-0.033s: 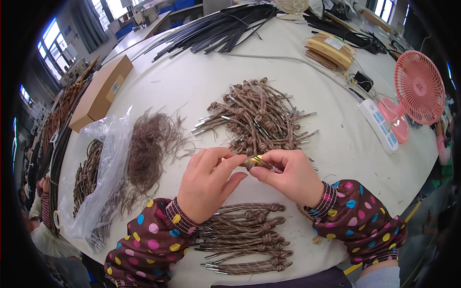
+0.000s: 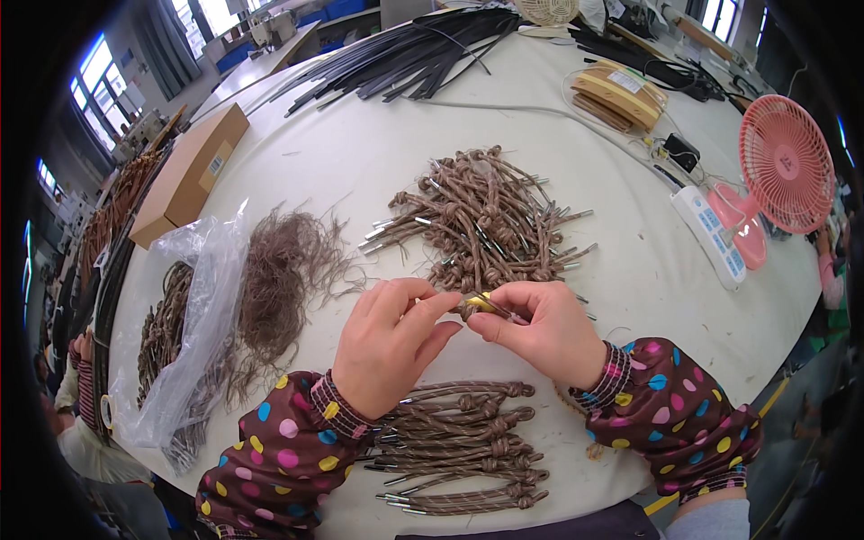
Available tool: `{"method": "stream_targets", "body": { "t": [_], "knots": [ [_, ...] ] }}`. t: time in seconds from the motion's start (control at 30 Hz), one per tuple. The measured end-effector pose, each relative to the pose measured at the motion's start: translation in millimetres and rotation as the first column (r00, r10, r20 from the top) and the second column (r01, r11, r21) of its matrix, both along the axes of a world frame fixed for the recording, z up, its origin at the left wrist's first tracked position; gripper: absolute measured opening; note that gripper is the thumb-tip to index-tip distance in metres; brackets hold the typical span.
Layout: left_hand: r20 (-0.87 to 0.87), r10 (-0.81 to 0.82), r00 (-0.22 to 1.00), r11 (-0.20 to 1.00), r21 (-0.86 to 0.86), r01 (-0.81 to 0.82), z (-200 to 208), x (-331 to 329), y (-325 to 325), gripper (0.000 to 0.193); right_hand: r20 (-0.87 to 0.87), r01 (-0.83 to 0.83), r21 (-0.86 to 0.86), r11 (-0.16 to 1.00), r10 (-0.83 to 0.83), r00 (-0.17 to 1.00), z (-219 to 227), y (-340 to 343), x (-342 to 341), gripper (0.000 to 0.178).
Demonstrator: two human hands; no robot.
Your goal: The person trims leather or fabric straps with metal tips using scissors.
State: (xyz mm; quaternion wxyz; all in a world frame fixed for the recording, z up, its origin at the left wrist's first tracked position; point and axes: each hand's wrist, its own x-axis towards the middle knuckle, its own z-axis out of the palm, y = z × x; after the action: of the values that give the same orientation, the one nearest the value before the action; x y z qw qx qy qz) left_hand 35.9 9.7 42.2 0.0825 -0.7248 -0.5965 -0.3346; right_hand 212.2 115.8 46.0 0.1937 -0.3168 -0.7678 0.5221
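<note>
Head view: left hand [image 2: 389, 346] and right hand [image 2: 538, 328] are meeting near the worktop's [image 2: 360, 153] front edge, fingertips pinched narrow on one knotted brown cord [image 2: 468, 307]; a small yellow tool [image 2: 480, 301], possibly a blade, is sitting at the knot. Loose cord pile [image 2: 486, 220] is lying mid-worktop, sorted row [image 2: 463, 445] at the front edge under the wrists. Advice: keeping the pinch close to the knot and working the tool away from the left thumb.

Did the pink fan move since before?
No. The pink fan sits in the same spot beside the white power strip.
</note>
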Motion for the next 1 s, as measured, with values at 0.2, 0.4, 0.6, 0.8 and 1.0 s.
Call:
{"method": "stream_targets", "body": {
  "t": [0.2,0.4,0.6,0.8,1.0],
  "knots": [
    [0.011,-0.075,0.997,0.991,0.111,0.073,-6,-2,2,0.028,-0.1,-0.017,-0.161,0.987,0.001,0.995,-4,-3,-3,0.026],
    [-0.02,-0.063,0.998,0.993,0.097,0.064,-1,1,2,0.024,-0.131,-0.049,-0.234,0.971,0.019,0.991,-14,-2,-2,0.024],
    [0.104,-0.041,0.994,0.997,0.063,0.035,-4,-2,5,0.019,-0.095,-0.06,-0.642,0.765,-0.001,0.995,2,-8,0,0.024],
    [0.177,-0.044,0.983,0.998,-0.03,0.05,-5,-3,0,0.015,-0.12,-0.051,-0.288,0.956,0.017,0.993,-14,-7,1,0.033],
    [0.055,-0.06,0.997,0.998,-0.015,0.06,-5,-5,3,0.022,0.037,-0.039,0.565,0.824,0.022,0.999,10,-4,5,0.035]
  ]
}}
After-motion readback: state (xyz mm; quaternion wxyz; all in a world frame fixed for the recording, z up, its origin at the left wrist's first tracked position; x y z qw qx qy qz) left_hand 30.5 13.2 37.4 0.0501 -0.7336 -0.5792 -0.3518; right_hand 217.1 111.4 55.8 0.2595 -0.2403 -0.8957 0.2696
